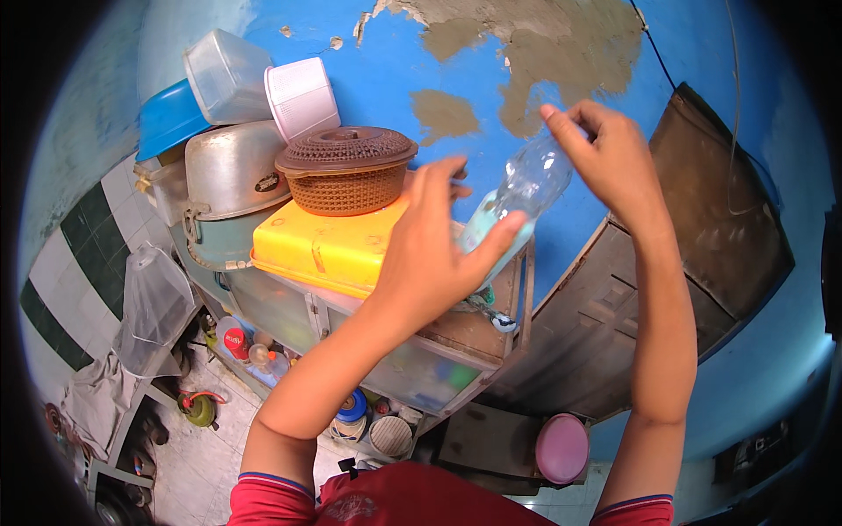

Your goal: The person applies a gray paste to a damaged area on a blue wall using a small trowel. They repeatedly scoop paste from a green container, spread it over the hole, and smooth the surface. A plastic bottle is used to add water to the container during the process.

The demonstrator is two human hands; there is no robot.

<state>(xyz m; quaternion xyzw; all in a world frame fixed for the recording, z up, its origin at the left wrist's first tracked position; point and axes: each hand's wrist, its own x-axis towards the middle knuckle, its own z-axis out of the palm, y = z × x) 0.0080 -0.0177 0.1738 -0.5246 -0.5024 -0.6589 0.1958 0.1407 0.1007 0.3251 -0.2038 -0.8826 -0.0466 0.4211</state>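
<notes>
A clear plastic bottle [537,175] with a pale green lower part tilts above the corner of the cabinet. My right hand [607,153] pinches with thumb and fingers near its narrow upper end. My left hand [425,241] is beside the lower part, fingers stretched and slightly blurred, its thumb apart and passing in front of the bottle. Whether that thumb touches the bottle I cannot tell. Just left of my left hand lies an upturned yellow plastic tub [320,245], and a brown woven-pattern lidded basket [346,186] stands on it.
Below is a cabinet with glass panes [263,311]. A metal pot [232,171], a white tub [301,96], a clear container [226,74] and a blue basin [173,123] crowd its left end. Right stands a dark wooden door-like panel [579,324]; a pink round stool [562,449] is low down.
</notes>
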